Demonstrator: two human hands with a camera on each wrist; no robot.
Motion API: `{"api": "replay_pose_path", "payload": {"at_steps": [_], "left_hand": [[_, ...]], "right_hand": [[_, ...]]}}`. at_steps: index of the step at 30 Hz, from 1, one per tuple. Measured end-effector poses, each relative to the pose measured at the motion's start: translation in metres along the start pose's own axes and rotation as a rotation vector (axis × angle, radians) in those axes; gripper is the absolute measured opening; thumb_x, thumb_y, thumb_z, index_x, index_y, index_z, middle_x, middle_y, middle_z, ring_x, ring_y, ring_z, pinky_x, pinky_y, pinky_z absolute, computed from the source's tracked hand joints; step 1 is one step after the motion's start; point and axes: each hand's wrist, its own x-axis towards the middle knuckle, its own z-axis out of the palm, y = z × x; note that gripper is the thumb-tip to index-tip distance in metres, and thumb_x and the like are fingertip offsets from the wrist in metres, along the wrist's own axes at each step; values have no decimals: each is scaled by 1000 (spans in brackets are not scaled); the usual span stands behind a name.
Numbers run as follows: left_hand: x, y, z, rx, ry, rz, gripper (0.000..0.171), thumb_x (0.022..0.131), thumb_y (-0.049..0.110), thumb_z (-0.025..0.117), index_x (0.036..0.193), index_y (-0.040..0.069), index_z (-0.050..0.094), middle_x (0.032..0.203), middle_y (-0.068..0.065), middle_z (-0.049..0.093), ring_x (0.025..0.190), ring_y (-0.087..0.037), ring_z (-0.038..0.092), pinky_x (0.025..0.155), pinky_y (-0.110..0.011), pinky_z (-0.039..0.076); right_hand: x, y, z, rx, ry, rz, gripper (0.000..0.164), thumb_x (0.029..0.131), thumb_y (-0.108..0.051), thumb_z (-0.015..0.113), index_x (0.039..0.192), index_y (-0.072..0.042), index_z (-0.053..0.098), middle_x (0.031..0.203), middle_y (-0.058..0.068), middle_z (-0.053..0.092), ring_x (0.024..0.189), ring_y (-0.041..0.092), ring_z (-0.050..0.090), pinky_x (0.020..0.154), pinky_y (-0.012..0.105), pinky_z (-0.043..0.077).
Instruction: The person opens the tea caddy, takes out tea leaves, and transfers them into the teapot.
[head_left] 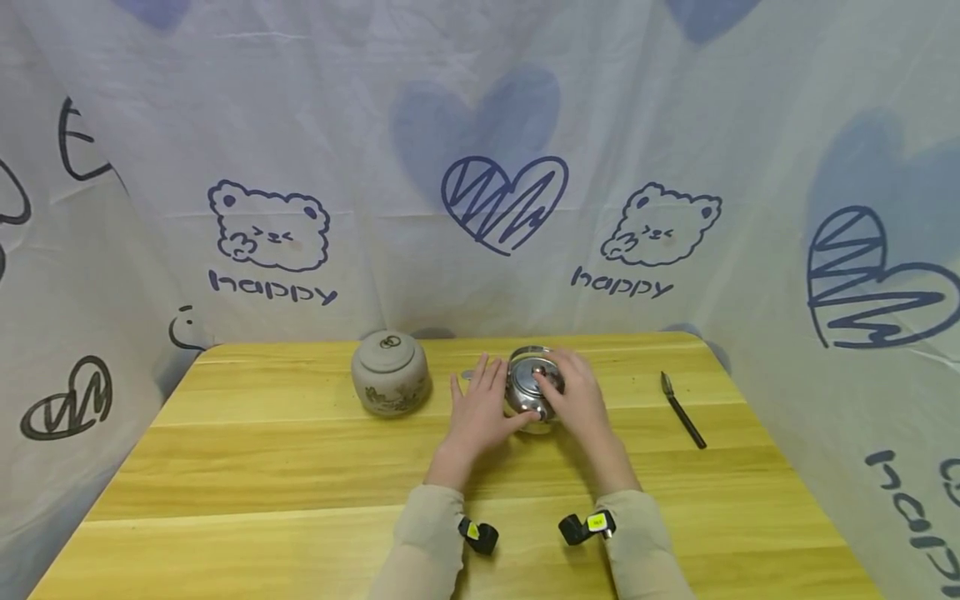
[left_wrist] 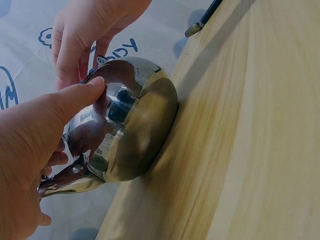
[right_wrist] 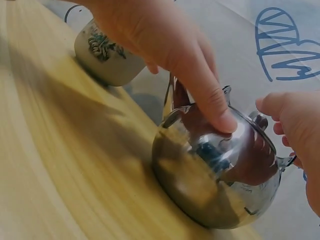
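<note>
"Nearest the person, over the front of the wooden counter [head_left: 300, 483], what comes first?"

"Two cream sleeves [head_left: 423, 533], each with one small black device [head_left: 480, 537] by the wrist, then the two hands."

"How are those placed?"

"The left hand [head_left: 477, 414] clasps the teapot [right_wrist: 217, 170] on its spout side, thumb on the near flank, fingers beyond the spout [left_wrist: 71, 180]. The right hand [head_left: 585, 398] bends over the lid [head_left: 524, 380], thumb at the round knob [right_wrist: 258, 121]; whether it pinches that, I cannot tell."

"And the teapot itself?"

"Just one, upright on the counter between both hands. Its spout points to the person's left, so the long axis runs roughly crosswise. Polished metal, round-bellied, mirroring the fingers, with one hoop handle [head_left: 530, 351] on the far side."

"What else?"

"One slim tool [head_left: 683, 414], well to the right: dark stick, leaf-shaped metal tip pointing away and slightly left. One jar [head_left: 390, 377] to the left, squat, pale, matt, covered, with a dark landscape round its belly."

"Behind all that?"

"Wrinkled pale cloth [head_left: 375, 167], two bears [head_left: 272, 229] drawn on it, one scribbled heart [head_left: 504, 204] between them."
</note>
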Motion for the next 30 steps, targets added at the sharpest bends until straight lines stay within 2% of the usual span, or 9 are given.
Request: {"api": "replay_pose_path", "payload": {"at_steps": [10, 14, 30], "left_hand": [[-1, 0, 0, 0, -18, -9, 101, 81, 71, 60, 155, 11, 26, 161, -7, 29, 154, -25, 9, 117, -68, 8], [0, 0, 0, -5, -15, -8, 101, 81, 71, 59, 155, 11, 26, 161, -7, 29, 154, -24, 8, 117, -68, 7], [1, -2, 2, -13, -12, -4, 101, 81, 71, 59, 155, 11, 26, 160, -7, 30, 154, -25, 10, 117, -68, 8]], "right_hand": [[-2, 3, 10, -80, 20, -49, 32, 88, -20, 72, 115, -2, 67, 118, 17, 64, 116, 35, 57, 106, 49, 44], [-2, 3, 12, -99, 31, -42, 30, 90, -20, 70, 113, -2, 68, 116, 17, 65, 115, 35, 57, 106, 49, 45], [0, -2, 9, -125, 62, -56, 26, 90, -19, 69, 109, -1, 68, 113, 17, 67, 112, 35, 59, 104, 50, 46]]}}
